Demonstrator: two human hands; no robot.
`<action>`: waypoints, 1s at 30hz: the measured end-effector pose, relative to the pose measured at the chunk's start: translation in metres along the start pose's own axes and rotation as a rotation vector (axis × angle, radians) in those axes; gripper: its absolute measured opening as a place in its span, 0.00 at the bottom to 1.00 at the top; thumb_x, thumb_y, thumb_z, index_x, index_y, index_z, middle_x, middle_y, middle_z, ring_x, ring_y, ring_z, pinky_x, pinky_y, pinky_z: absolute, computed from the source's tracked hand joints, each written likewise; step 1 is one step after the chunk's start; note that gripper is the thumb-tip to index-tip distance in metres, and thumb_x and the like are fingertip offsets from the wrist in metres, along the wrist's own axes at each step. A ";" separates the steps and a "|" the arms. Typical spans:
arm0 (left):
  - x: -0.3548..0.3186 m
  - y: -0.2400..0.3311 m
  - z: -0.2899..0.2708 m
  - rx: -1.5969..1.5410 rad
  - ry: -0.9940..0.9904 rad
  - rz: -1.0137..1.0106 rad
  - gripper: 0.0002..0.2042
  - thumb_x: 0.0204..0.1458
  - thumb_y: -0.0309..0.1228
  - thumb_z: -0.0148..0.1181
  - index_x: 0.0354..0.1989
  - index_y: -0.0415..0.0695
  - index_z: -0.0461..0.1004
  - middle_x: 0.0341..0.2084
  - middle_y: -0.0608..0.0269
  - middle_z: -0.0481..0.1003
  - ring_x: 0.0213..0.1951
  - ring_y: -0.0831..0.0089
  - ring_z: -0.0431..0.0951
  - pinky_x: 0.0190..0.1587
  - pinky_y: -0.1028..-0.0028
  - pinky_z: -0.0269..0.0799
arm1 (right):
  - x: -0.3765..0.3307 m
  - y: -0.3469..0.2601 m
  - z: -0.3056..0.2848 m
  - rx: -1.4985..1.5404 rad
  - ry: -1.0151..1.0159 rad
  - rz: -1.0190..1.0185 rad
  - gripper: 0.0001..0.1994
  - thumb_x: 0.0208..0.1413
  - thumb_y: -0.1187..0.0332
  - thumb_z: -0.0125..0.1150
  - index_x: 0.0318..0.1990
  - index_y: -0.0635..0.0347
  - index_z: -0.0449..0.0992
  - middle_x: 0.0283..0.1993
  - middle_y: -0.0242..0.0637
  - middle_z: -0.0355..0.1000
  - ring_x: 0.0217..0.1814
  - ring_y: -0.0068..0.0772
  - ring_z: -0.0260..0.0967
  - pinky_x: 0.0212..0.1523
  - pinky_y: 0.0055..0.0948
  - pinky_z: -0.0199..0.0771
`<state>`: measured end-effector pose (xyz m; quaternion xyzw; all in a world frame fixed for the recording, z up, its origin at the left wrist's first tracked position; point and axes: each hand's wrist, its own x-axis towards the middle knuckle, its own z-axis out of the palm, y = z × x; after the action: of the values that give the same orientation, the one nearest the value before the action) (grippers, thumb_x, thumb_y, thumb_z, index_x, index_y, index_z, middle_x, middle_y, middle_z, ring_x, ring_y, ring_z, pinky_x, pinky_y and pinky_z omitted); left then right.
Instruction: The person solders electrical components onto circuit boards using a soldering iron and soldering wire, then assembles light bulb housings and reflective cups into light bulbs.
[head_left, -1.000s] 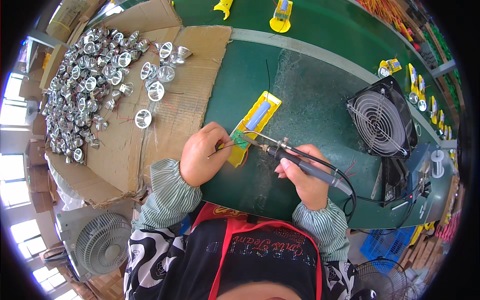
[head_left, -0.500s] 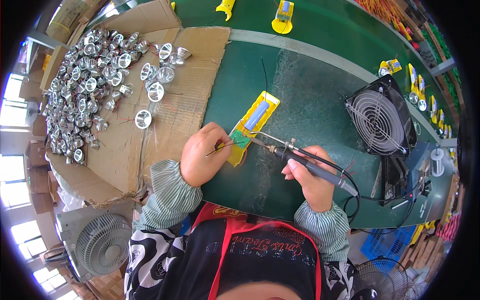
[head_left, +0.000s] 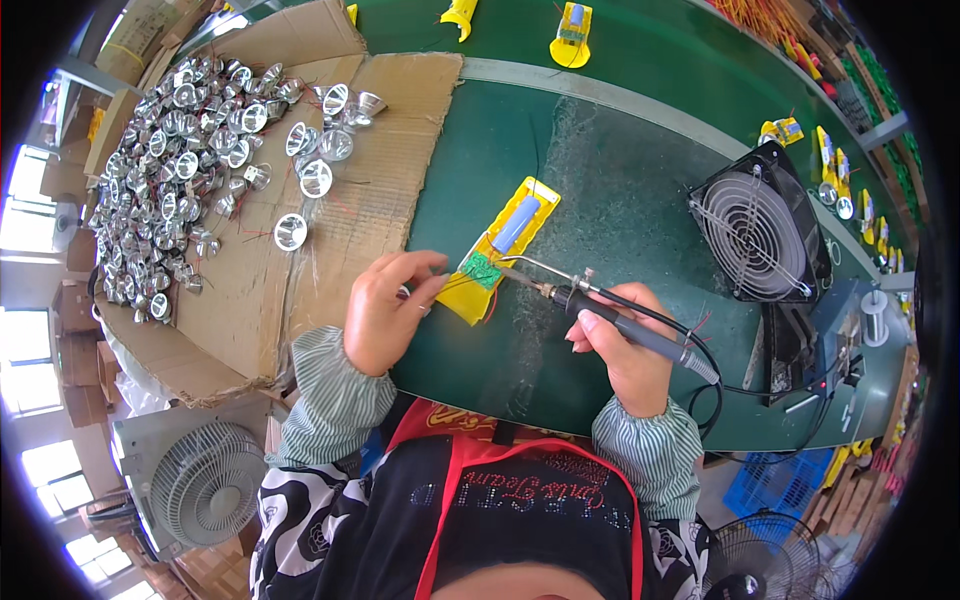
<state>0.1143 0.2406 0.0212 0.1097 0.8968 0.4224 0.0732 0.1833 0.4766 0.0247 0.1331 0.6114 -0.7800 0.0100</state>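
My right hand (head_left: pixel 632 350) grips a soldering iron (head_left: pixel 630 330) with a grey and black handle and a thin metal feed tube (head_left: pixel 545 268) clamped along it. Its tip reaches the green circuit board (head_left: pixel 482 270) in a yellow plastic housing half (head_left: pixel 467 300), which lies slanted on the bench. A blue cylindrical battery (head_left: pixel 515 224) sits in the upper part of that housing. Just left of the board is my left hand (head_left: pixel 385 308), thumb and forefinger apart. Thin black wires run between the board and the thumb; contact with the thumb is hard to make out.
On the left, a cardboard box (head_left: pixel 385 170) carries a heap of silvery reflector cups (head_left: pixel 185 165). A black square fan (head_left: pixel 755 232) stands at the right, near a solder spool (head_left: pixel 874 305). More yellow housings (head_left: pixel 571 40) lie along the far green strip.
My left hand has drawn back a little to the left and its pinch on the black wire has opened. The iron stays at the board, almost unmoved.
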 end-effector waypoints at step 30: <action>0.012 0.002 0.011 0.185 -0.134 0.277 0.04 0.43 0.24 0.58 0.27 0.38 0.70 0.28 0.55 0.68 0.33 0.59 0.69 0.36 0.67 0.63 | 0.005 0.006 0.000 0.027 -0.033 0.053 0.08 0.48 0.78 0.59 0.35 0.69 0.68 0.28 0.41 0.73 0.27 0.24 0.72 0.26 0.21 0.74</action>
<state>0.1051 0.2536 0.0154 0.2662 0.9013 0.3358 0.0634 0.1799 0.4759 0.0175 0.1365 0.5968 -0.7898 0.0388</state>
